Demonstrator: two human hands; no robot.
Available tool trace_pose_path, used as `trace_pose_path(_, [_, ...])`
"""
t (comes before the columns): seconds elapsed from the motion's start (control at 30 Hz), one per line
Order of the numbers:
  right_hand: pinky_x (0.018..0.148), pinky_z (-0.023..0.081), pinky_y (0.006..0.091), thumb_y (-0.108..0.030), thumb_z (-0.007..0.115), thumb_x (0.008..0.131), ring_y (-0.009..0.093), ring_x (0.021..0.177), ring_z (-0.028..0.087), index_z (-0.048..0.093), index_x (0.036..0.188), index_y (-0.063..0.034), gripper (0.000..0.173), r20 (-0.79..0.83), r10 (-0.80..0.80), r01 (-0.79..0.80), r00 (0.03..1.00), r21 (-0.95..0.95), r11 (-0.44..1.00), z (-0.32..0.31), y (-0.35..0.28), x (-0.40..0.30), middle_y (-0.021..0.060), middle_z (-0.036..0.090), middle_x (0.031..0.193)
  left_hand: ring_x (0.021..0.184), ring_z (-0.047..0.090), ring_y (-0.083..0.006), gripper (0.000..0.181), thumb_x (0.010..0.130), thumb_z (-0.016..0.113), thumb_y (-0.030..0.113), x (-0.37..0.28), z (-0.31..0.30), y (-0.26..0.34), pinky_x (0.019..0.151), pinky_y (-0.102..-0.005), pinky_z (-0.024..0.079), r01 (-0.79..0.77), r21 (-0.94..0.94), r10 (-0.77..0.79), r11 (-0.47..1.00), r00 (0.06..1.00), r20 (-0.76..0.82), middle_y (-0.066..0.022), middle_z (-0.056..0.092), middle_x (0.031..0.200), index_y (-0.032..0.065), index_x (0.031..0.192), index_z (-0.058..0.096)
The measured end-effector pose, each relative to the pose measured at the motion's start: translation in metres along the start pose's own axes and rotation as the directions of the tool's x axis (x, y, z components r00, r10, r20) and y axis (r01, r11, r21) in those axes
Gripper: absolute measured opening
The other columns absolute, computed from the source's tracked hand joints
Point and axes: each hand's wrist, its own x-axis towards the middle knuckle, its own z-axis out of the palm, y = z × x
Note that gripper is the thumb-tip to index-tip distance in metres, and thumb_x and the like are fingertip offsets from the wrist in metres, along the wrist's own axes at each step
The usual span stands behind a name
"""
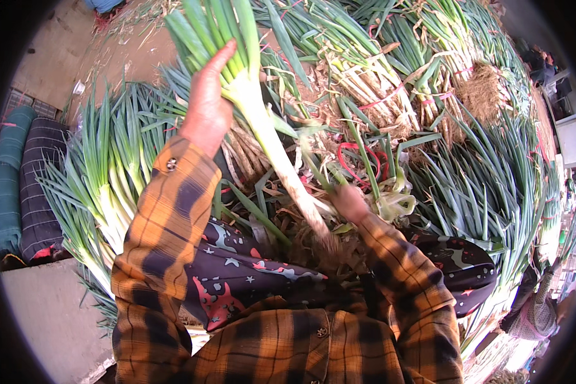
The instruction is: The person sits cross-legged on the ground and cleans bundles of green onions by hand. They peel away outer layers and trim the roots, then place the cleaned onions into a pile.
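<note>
My left hand [209, 105] is wrapped around a large Welsh onion [264, 125] where the white shank meets the green leaves. The stalk slants down to the right, its leaves at the top of the view and its soil-stained root end blurred above my lap. Just right of that root end, my right hand [350, 202] is closed on a blurred strip of green leaf [317, 165]. Peeled translucent leaf scraps [399, 194] lie beside this hand. Dry brown husks [297, 235] cover the ground between my legs.
Clean-stemmed onions [108, 201] lean at my left. Tied, untrimmed bundles [379, 91] lie ahead, and a green-leaved heap [480, 177] stands at my right. A red strap [350, 158] lies among the scraps. Two fabric rolls [12, 177] sit far left; a person [540, 62] is at the upper right.
</note>
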Motion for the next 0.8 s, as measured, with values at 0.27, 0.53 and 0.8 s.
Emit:
trace_pose_path(0.27, [0.076,0.047,0.0401,-0.037,0.058,0.088,0.032,0.088,0.059,0.053,0.114,-0.0007,0.045,-0.472,-0.278,0.474,0.836,0.368,0.8,-0.1,-0.113,0.008,0.0174,0.057,0.102,0.077,0.063,-0.0249,0.034,0.085,0.064,0.033,-0.007,-0.005,0.001,0.07,-0.0368,0.052,0.078,-0.088,-0.075,0.993,0.997,0.037,-0.0095,0.065,0.09,0.0056,0.106,0.06])
trace_pose_path(0.53, [0.055,0.044,0.0313,-0.019,0.057,0.09,0.017,0.057,0.055,0.058,0.097,-0.0018,0.019,-0.058,-0.344,0.311,0.937,0.586,0.748,-0.103,-0.15,-0.037,0.0086,0.054,0.06,0.063,0.061,-0.0228,0.031,0.085,0.062,0.034,-0.019,-0.001,-0.009,0.059,-0.033,0.051,0.212,-0.187,-0.164,0.959,0.956,0.244,-0.0099,0.064,0.076,0.0049,0.095,0.061])
trace_pose_path(0.8, [0.071,0.05,0.0422,-0.02,0.054,0.08,0.032,0.078,0.064,0.061,0.107,-0.0072,0.03,0.395,-0.237,0.346,0.888,-0.233,0.909,-0.028,0.028,-0.108,0.0141,0.065,0.09,0.074,0.065,-0.0226,0.037,0.085,0.063,0.035,-0.01,0.003,-0.014,0.067,-0.0366,0.054,0.115,-0.055,-0.112,0.992,0.992,0.056,-0.0088,0.067,0.088,0.0042,0.105,0.06])
